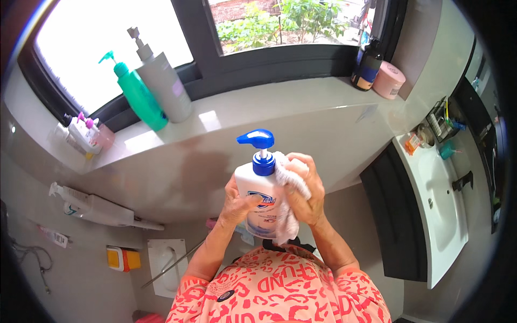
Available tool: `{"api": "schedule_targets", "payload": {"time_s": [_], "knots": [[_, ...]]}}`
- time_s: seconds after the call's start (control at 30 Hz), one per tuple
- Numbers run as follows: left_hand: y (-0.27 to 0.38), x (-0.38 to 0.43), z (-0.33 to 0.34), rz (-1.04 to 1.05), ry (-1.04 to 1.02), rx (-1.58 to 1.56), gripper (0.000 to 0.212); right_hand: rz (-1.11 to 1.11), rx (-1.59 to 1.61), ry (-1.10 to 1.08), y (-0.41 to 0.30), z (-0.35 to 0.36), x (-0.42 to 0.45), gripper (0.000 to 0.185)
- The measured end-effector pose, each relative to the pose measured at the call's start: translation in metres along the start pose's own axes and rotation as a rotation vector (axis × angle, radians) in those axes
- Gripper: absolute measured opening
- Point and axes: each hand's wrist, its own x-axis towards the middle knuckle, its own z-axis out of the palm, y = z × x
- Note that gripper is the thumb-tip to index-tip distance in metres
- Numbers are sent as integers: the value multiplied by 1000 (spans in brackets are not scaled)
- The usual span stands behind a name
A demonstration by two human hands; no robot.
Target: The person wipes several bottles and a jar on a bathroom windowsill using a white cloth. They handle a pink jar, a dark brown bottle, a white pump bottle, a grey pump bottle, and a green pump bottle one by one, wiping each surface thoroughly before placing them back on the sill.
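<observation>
A white Safeguard pump bottle point(258, 183) with a blue pump head is held upright in front of my chest. My left hand point(238, 202) grips its left side, the thumb across the front label. Bunched in my right hand point(305, 187) is a pale pink cloth point(287, 220), pressed against the bottle's right side and hanging down to its base. The fingers behind the bottle are hidden.
The windowsill point(258, 99) ahead bears a green pump bottle point(139, 97), a grey pump bottle point(167, 87), a dark bottle point(366, 66) and a pink jar point(388, 80). A white washbasin point(438, 202) is at right, a squat toilet point(167, 262) at lower left.
</observation>
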Motion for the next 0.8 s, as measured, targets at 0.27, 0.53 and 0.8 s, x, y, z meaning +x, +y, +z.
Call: {"api": "schedule_targets", "payload": {"time_s": [0.27,0.53,0.8], "knots": [[-22,44,61,235,193,36,51,125,58,46,41,-45,-10,43],[-23,71,74,234,111,-11,52,505,394,-237,68,-83,-34,91],[-27,82,113,487,412,363,73,554,335,-52,66,-79,-31,82]]}}
